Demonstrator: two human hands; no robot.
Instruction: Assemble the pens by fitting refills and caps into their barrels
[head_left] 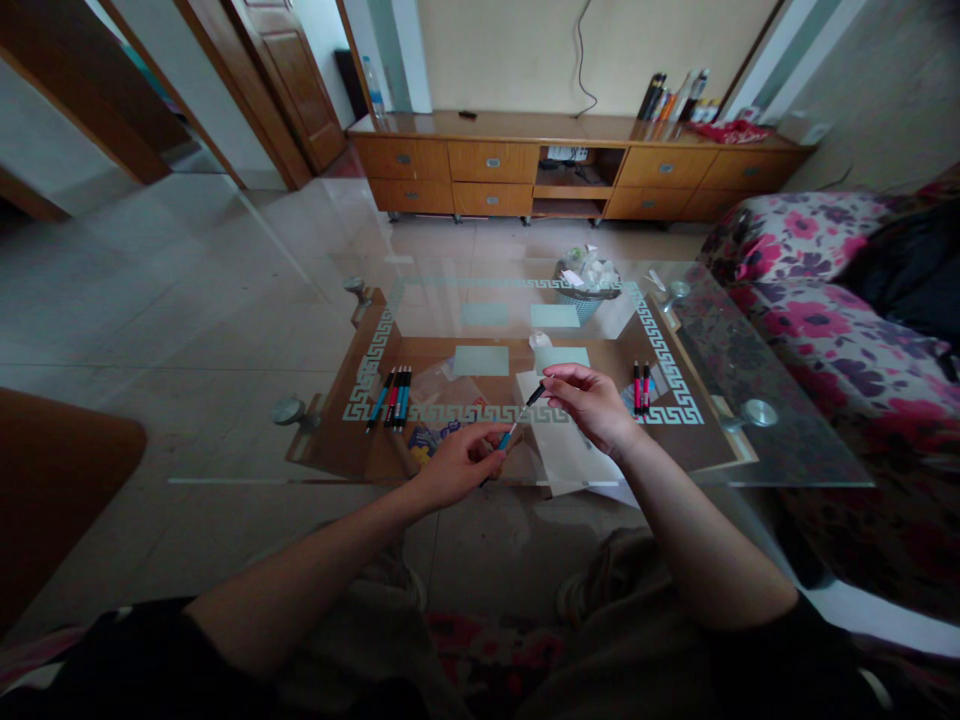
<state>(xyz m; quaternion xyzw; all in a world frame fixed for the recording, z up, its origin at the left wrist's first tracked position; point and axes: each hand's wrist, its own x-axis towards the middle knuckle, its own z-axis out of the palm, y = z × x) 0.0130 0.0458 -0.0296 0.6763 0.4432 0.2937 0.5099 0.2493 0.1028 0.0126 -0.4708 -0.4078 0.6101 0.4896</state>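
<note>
Two pink pens [646,388] lie near the right hand [586,402].

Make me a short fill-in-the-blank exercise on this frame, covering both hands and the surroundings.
1. The left hand grips a pen barrel whose coloured section is ____.
2. The right hand pinches a slim pen part coloured ____.
3. The pens lying on the right side of the glass table number ____.
4. The sofa at the right has a cover patterned with ____.

Missing words: blue; black; two; flowers.
</note>
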